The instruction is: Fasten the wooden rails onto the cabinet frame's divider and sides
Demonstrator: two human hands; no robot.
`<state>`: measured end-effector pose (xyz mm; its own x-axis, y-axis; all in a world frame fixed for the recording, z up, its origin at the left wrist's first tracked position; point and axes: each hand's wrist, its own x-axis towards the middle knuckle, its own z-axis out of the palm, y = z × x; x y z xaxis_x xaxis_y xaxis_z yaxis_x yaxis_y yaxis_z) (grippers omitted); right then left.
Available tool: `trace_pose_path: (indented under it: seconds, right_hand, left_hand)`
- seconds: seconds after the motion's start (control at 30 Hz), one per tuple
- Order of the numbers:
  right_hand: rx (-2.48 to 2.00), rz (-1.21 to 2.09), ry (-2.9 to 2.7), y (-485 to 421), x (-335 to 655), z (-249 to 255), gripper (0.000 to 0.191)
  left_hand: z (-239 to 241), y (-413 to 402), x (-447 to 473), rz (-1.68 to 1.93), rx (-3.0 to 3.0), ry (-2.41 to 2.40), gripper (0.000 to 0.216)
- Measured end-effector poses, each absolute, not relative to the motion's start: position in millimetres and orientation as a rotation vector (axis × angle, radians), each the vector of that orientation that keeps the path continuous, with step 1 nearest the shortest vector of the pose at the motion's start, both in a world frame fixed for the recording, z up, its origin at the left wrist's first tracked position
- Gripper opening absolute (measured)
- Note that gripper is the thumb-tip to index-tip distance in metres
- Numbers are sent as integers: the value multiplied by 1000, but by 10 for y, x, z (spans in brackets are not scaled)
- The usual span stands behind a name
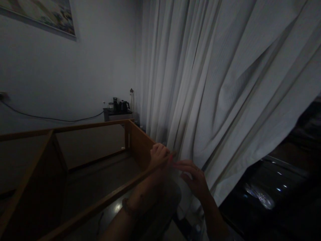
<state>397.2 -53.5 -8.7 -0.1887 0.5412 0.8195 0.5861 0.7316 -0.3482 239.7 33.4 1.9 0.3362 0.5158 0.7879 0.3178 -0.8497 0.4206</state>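
A brown wooden furniture frame [105, 197] with an open top fills the lower left. My left arm, with a band at the wrist, passes beneath its near rail. My left hand [158, 152] is closed over the top edge of the end panel [140, 142], close to the near corner. On the outer side of that corner is my right hand [193, 174], a ring on one finger. Its fingers stretch toward the rail's end, with the thumb apart. A reddish blur lies at its fingertips, and I cannot make out what it is.
A long pale curtain [185, 83] hangs right beside the frame's end. At the back, a dark kettle [123, 105] stands on a small cabinet [117, 115]. A black cable [55, 119] runs along the wall. A dark glossy surface [268, 180] lies at right.
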Motion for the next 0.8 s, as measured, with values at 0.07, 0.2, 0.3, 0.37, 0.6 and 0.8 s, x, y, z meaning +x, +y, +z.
trace_pose_path:
  seconds: [0.07,0.2,0.3,0.37,0.6,0.8]
  right_hand:
    - [-805,-33,-1812,-475,3975,-105,21]
    - [-723,20,-1769,-412,3935,-110,16]
    - [-723,50,-1656,-382,3845,-124,19]
    - [-721,58,-1520,-354,3739,-145,26]
    - [-807,86,-899,-285,3236,-223,38]
    - [-874,154,-657,-289,3098,-230,30]
  left_hand:
    - [15,322,2407,1548,2389,789,21]
    - [19,300,2411,1552,2377,795,20]
    - [26,294,2402,1544,2367,801,19]
    - [24,298,2399,1546,2367,809,19]
    - [-4,335,2395,1539,2394,801,18]
    - [-27,382,2370,1515,2449,743,22]
